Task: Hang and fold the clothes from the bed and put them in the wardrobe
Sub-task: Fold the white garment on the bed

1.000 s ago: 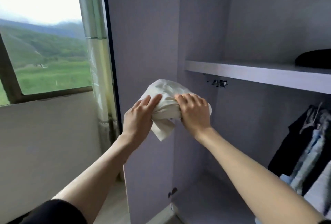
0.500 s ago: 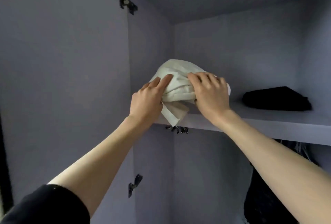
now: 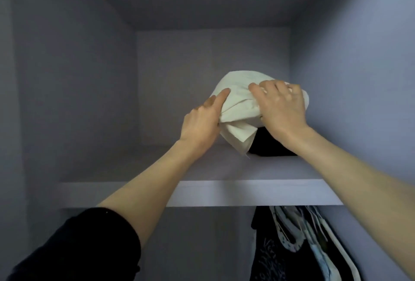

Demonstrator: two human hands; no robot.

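Note:
A folded white garment point(image 3: 241, 101) is held between both hands over the wardrobe's upper shelf point(image 3: 202, 192), right on top of a folded black garment point(image 3: 267, 146) at the shelf's right back. My left hand point(image 3: 202, 123) grips the bundle's left side with the thumb along its top. Its right side and top are gripped by my right hand point(image 3: 281, 106), fingers curled into the cloth. A loose white flap hangs down at the front, nearly reaching the shelf.
Grey wardrobe walls close in the shelf on the left, back and right. The left half of the shelf is bare. Below the shelf on the right, several garments hang on hangers point(image 3: 298, 242).
Both hands carried the white garment from in front of the wardrobe up over the shelf, then rightwards onto the black garment. The view swung from the window to the shelf.

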